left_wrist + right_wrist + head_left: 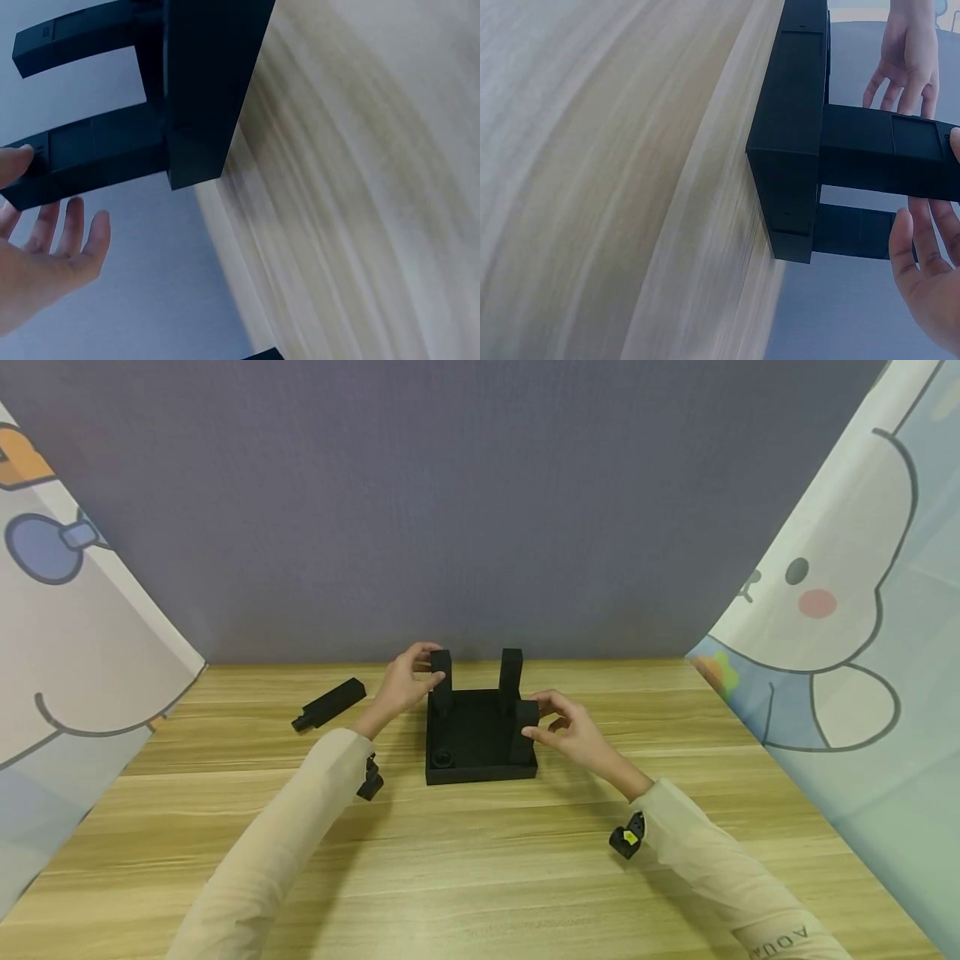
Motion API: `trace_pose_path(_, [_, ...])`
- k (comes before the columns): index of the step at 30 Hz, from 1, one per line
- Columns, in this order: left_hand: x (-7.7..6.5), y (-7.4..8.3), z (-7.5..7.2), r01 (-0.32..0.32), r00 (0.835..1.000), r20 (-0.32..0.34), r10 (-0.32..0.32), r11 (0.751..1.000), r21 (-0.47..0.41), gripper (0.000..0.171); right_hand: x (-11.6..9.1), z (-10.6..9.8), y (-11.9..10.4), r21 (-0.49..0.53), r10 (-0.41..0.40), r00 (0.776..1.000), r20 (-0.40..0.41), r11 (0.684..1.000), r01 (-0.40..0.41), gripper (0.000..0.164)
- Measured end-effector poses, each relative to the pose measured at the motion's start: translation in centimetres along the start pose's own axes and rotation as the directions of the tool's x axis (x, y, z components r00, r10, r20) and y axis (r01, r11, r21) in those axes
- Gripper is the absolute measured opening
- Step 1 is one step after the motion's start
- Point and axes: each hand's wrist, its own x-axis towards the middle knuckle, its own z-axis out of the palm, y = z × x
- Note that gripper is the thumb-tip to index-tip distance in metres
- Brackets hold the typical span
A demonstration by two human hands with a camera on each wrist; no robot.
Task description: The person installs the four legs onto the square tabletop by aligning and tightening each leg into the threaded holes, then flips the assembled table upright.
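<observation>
A shallow square black base [480,774] lies on the table with black posts standing at three of its corners. My left hand [403,683] holds the back-left post [443,697] near its top, thumb on one face and fingers around the far side. With thumb and fingers, my right hand [573,735] grips the upper part of the front-right post [522,745]. Between them at the back stands another post [511,672], untouched. The base's front-left corner shows a round socket [443,759]. In the left wrist view, the fingers [96,244] spread behind the post.
A loose black post [335,702] with a narrower end lies on the wooden table [480,860], left of the base. A grey panel [465,510] rises along the table's back edge. Cartoon-printed sheets [832,602] hang at both sides. Small black devices [627,837] sit at both wrists.
</observation>
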Motion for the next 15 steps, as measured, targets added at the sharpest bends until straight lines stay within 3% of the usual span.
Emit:
trace_pose_path(5, [0.00,0.26,-0.50,-0.011,0.999,0.048,0.010,1.000,0.023,0.042,0.03,0.03,0.02,0.004,-0.005,1.000,-0.002,1.000,0.005,0.039])
trace_pose_path(9, [0.09,0.34,-0.58,0.029,0.997,0.067,-0.029,1.000,0.002,0.046,0.05,0.05,0.02,0.007,-0.009,1.000,-0.003,1.000,0.009,0.039])
trace_pose_path(15, [0.06,0.02,0.03,0.064,0.998,-0.005,-0.064,0.998,-0.010,0.052,0.04,0.05,0.04,0.006,-0.006,1.000,0.002,1.000,0.006,0.039])
